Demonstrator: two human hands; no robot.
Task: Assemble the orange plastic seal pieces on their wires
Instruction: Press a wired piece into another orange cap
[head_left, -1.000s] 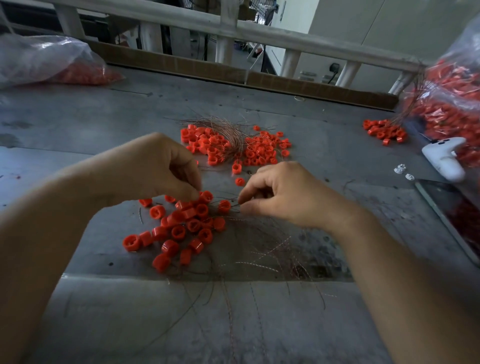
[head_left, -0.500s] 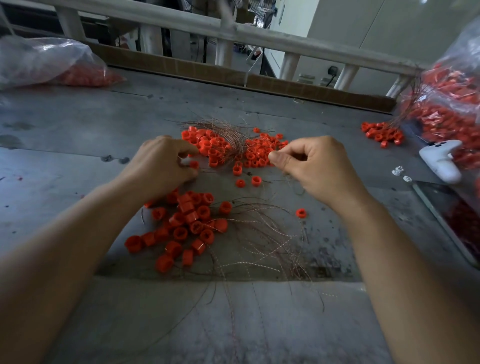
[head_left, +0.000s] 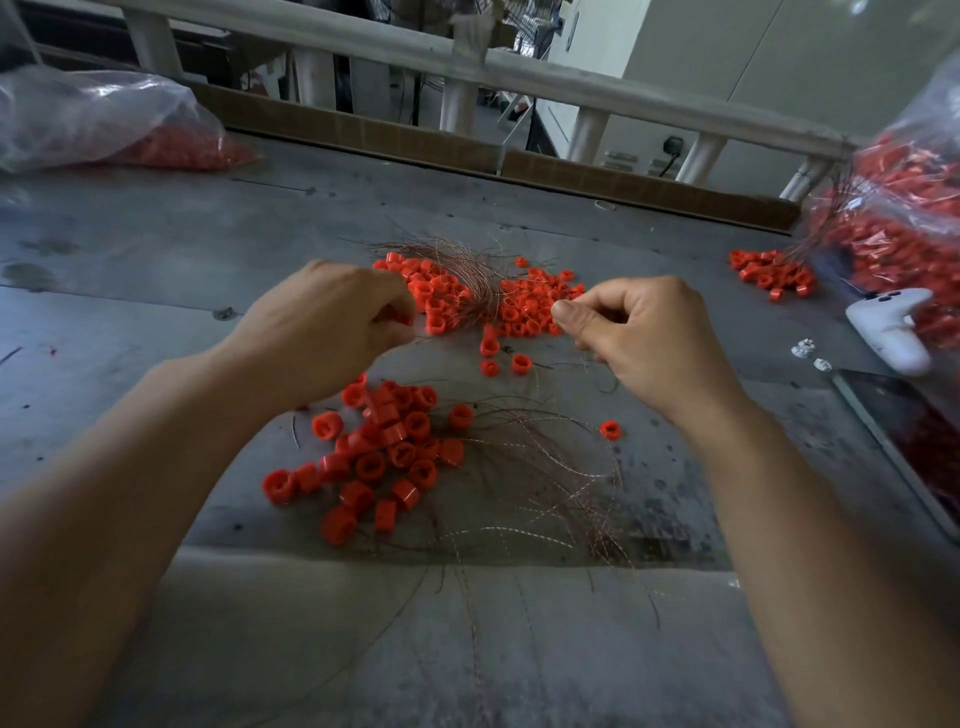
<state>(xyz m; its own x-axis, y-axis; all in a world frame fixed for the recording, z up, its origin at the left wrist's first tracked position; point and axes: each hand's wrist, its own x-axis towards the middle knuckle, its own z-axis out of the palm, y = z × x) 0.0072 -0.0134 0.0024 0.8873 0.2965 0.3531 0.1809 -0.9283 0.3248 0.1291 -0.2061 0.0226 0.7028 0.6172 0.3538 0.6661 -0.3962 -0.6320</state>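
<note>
Both forearms are stretched forward from the near edge of the surface. The left hand (head_left: 332, 332) is held knuckles-up, fingers curled round an orange piece (head_left: 393, 315). The right hand (head_left: 644, 338) is closed, thumb pressed against forefinger.

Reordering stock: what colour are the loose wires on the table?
Coppery-pink wires, best seen in the head view.

view: single wide-angle camera on my head | faces: forward and down across the worktop (head_left: 156, 249) | range: close, my left hand (head_left: 322, 332) and right hand (head_left: 649, 343) mid-frame | top edge: railing (head_left: 519, 67) beyond worktop
</note>
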